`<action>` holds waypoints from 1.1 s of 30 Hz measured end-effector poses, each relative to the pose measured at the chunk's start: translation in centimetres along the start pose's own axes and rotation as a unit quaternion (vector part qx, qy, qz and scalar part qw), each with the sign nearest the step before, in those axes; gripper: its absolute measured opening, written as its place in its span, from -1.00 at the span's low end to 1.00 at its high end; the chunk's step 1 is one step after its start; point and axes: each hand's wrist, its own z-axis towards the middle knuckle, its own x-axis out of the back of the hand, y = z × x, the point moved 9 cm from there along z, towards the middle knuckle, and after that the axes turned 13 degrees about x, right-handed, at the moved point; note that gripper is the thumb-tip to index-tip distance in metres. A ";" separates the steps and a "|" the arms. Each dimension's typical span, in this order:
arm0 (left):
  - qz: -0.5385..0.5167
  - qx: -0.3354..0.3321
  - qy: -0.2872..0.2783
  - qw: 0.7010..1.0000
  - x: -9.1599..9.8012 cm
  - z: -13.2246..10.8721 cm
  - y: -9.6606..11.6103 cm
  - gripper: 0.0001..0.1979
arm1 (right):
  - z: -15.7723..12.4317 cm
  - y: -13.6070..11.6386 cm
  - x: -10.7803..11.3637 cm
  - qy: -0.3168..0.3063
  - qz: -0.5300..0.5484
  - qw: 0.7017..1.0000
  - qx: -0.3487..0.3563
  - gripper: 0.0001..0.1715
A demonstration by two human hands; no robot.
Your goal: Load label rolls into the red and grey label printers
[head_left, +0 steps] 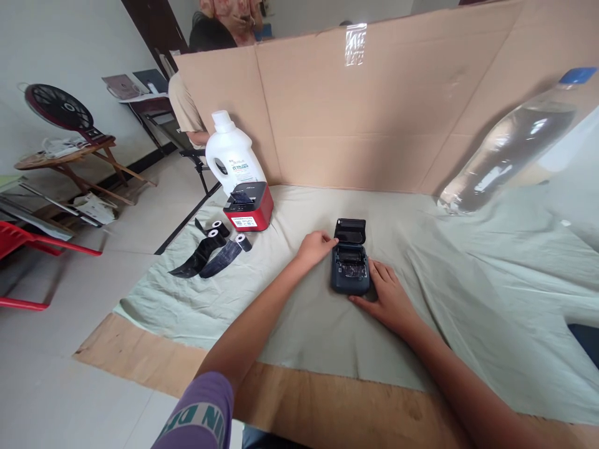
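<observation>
Over in the upper left of the frame, a round black fan with a dark red rim [58,107] leans on a wooden stool; left of centre, rolls of paper with black outer strips [216,236] trail across the pale green cloth [290,305]; below them, a purple sleeve [203,411] carries a teal-and-white band, its cut-off lettering showing N and D; a white plastic jug with a handle [234,149] bears Chinese characters, 衣物 the clearest; before it sits a red and black boxy printer [257,212], its white label showing a square code and print too small for me to read.

Near the centre, the left hand [316,248] has its fingers curled, tips at the hinge side of a small dark printer with a raised lid [350,259]; I cannot tell whether they grip it; the printer lies on the cloth, between both hands; the right hand [386,293] is loosely spread, fingers along the printer's right side, thumb by its lower edge; at upper right leans a clear, blue-capped bottle [510,149].
</observation>
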 end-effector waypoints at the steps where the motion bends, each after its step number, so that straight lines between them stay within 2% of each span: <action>1: 0.038 -0.023 0.030 0.999 0.8 -0.6 1.1 -0.76 | 0.0 0.0 0.0 0.002 0.001 1.000 0.000 0.09; 2: 0.077 -0.050 0.042 0.995 1.1 -1.2 2.4 -0.82 | 0.0 0.0 0.0 0.003 0.001 1.000 0.001 0.09; 3: 0.120 -0.075 0.030 0.989 0.8 -1.7 3.7 -0.84 | -0.1 0.0 0.0 0.003 0.001 1.000 0.001 0.09; 5: 0.220 -0.112 -0.032 0.968 -0.7 -2.5 6.2 -0.85 | -0.1 0.0 0.0 0.003 0.000 1.000 -0.001 0.10; 7: 0.323 -0.127 -0.085 0.934 -2.6 -2.8 8.0 -0.84 | -0.1 0.1 0.0 0.004 -0.005 1.000 -0.005 0.11; 10: 0.423 -0.126 -0.118 0.890 -4.6 -2.7 9.8 -0.77 | -0.2 0.0 0.1 0.010 -0.018 1.000 -0.001 0.13; 13: 0.437 -0.112 -0.119 0.885 -5.6 -2.6 10.5 -0.68 | -0.2 -0.1 0.2 0.019 -0.027 0.999 0.003 0.11; 17: 0.433 -0.139 -0.103 0.885 -5.0 -3.3 10.9 -0.66 | -0.1 -0.1 0.3 0.024 -0.037 0.999 0.011 0.08; 19: 0.403 -0.159 -0.079 0.898 -3.4 -4.0 10.8 -0.70 | -0.1 -0.1 0.2 0.024 -0.044 0.999 0.017 0.07; 20: 0.368 -0.160 -0.055 0.914 -2.1 -4.3 10.6 -0.70 | -0.1 -0.1 0.2 0.024 -0.048 0.998 0.020 0.06; 22: 0.262 -0.139 0.017 0.955 1.6 -4.9 9.1 -0.67 | 0.0 0.0 0.0 0.022 -0.056 0.998 0.027 0.06; 23: 0.200 -0.121 0.060 0.970 3.7 -5.2 7.7 -0.66 | 0.0 0.0 0.0 0.022 -0.060 0.998 0.029 0.06; 25: 0.088 -0.077 0.146 0.982 7.9 -6.1 3.2 -0.66 | 0.1 0.0 -0.1 0.020 -0.067 0.997 0.031 0.08; 27: 0.011 -0.030 0.231 0.973 11.8 -7.1 -2.4 -0.68 | 0.2 0.0 -0.1 0.017 -0.073 0.997 0.029 0.11; 29: -0.014 0.037 0.310 0.950 14.9 -8.2 -8.3 -0.67 | 0.2 -0.1 -0.2 0.014 -0.077 0.997 0.027 0.13; 31: 0.000 0.084 0.350 0.933 16.8 -8.9 -12.6 -0.65 | 0.3 -0.1 -0.2 0.010 -0.080 0.996 0.026 0.13; 33: 0.032 0.111 0.358 0.927 17.4 -9.2 -15.2 -0.66 | 0.3 -0.1 -0.2 0.007 -0.082 0.996 0.024 0.13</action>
